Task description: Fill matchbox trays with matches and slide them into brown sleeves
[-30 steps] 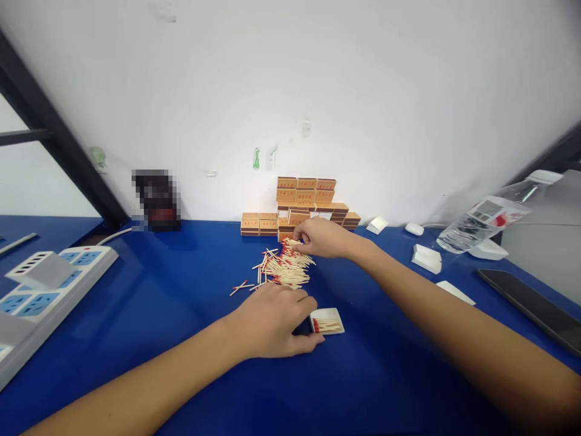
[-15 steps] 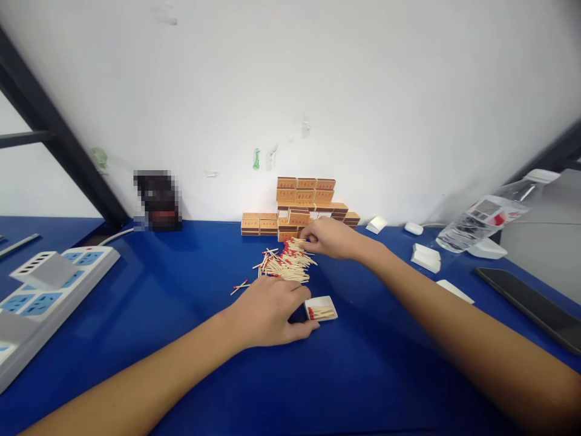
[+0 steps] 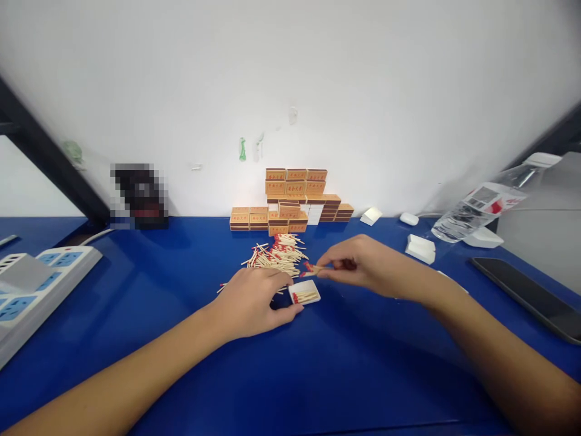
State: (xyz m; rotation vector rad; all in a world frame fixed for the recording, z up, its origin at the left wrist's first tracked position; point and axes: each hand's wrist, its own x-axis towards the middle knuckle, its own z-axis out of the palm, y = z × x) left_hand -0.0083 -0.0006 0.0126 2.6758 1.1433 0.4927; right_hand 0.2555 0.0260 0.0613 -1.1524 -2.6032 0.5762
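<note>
My left hand (image 3: pixel 252 303) steadies a small white matchbox tray (image 3: pixel 312 284) on the blue table, thumb and index finger gripping its left end. Several red-tipped matches (image 3: pixel 305 297) lie inside the tray. Just beyond its right back edge, my right hand (image 3: pixel 365 266) pinches a few matches (image 3: pixel 312 270), their red heads pointing left. Behind the left hand spreads a loose pile of matches (image 3: pixel 278 257), partly covered by that hand. Orange matchboxes (image 3: pixel 296 188) are stacked against the wall at the back of the pile.
On the right are white tray pieces (image 3: pixel 420 249), a white rounded case (image 3: pixel 409 218), a tilted water bottle (image 3: pixel 481 203) and a black phone (image 3: pixel 526 297). A power strip (image 3: pixel 86 255) with a plugged-in adapter lies at left. A dark, blurred-out object (image 3: pixel 141 197) stands by the wall.
My right hand has come back from the match pile toward the tray, carrying a few matches. My left hand stays at the tray. The whole view has shifted slightly.
</note>
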